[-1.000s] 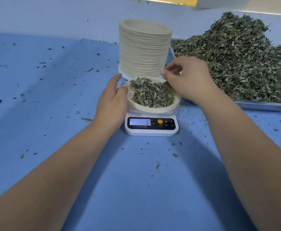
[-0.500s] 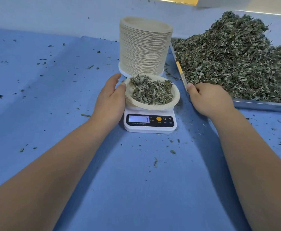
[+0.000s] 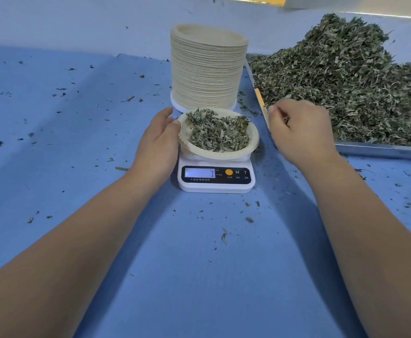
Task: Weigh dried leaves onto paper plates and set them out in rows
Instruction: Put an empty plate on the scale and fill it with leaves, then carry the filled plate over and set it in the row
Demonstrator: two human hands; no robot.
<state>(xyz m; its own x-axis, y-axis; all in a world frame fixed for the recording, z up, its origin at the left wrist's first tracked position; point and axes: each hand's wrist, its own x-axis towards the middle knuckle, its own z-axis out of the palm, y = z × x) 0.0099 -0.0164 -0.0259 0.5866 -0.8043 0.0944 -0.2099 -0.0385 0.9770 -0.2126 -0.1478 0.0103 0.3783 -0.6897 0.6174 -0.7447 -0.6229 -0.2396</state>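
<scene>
Currently paper plate [image 3: 218, 152] with dried leaves [image 3: 218, 132] sits tilted on scale [image 3: 215, 179], centre of table [image 3: 199, 264]. Left hand [image 3: 157, 145] lies open against its left rim. Right hand [image 3: 299, 130], curled, pinches a few leaves beside tray [image 3: 380, 150] at right.

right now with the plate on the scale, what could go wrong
The left hand touches the paper plate on the scale, so its reading may be off. The plate looks tilted; leaves could slide out. The right hand pinches leaves that may drop onto the blue cloth.
</scene>
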